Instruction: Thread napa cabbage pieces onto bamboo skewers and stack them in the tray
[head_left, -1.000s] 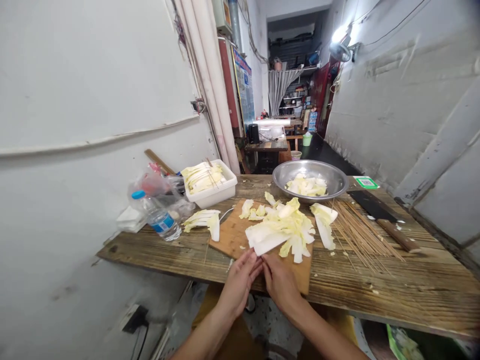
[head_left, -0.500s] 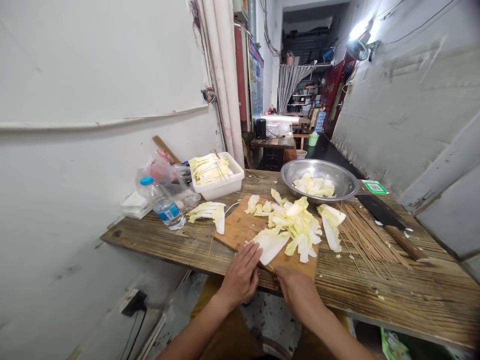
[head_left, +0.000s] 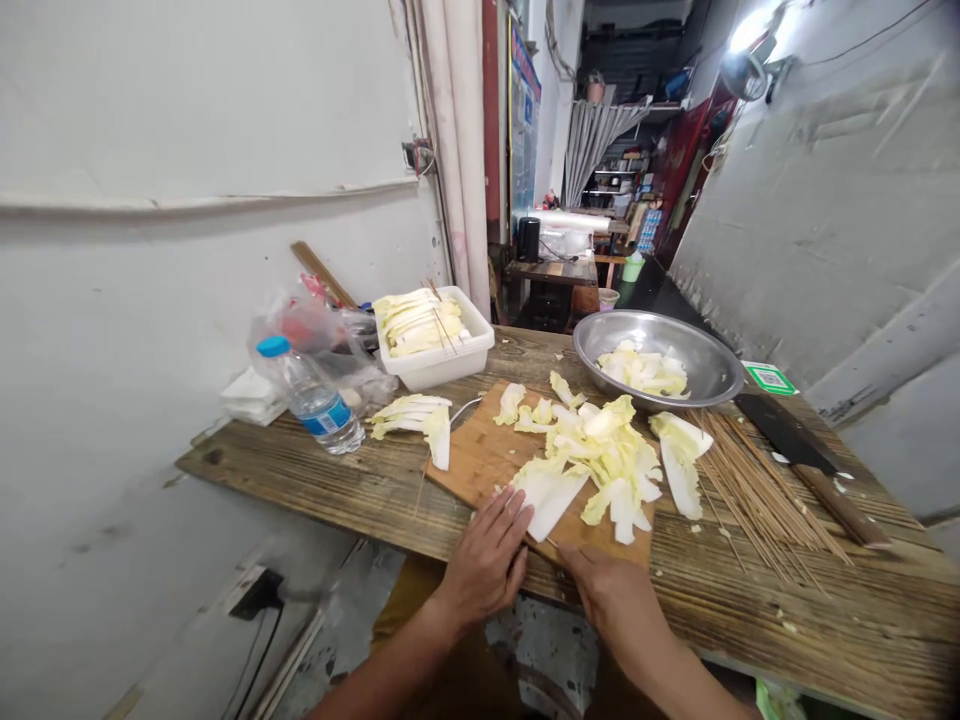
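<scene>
White-and-yellow cabbage leaf [head_left: 551, 498] lies at the wooden board's [head_left: 476, 458] six o'clock edge, the left hand [head_left: 484, 560] resting flat and unclenched against it; at its five o'clock, the right hand's [head_left: 616, 588] grip pinches a thin stick [head_left: 553, 542].

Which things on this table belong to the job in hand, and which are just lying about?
Seemingly in use:
cabbage leaf at the left hand
thin stick at the right hand
leaf pile
cutting board
loose skewers
white tub
metal bowl
knife, probably

Apparently just lying about:
water bottle
plastic bags
QR-code card
</scene>
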